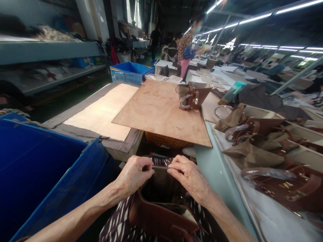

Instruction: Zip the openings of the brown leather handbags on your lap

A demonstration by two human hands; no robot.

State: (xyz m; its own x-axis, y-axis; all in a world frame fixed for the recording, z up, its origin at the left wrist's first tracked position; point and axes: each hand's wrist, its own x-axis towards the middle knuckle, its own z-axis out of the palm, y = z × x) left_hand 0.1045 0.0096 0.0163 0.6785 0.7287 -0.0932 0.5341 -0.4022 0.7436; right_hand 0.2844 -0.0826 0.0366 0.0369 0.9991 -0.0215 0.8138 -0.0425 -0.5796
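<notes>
On my lap rests a brown handbag (161,215), its mouth open towards me and its inside dark. My left hand (136,171) pinches the far top edge of the bag between thumb and fingers. A short way to the right, my right hand (185,173) pinches the same edge, so a stretch of it runs taut between the two hands. Patterned dark cloth with white streaks (113,222) lies under the bag. Part of the bag's lower body is out of sight below the frame.
A finished-looking brown handbag (198,95) stands on the wooden board (151,104) ahead. Several more brown bags (287,185) crowd the table at right. A large blue bin (45,161) is at left, another blue bin (131,72) further off. A person (185,47) stands beyond.
</notes>
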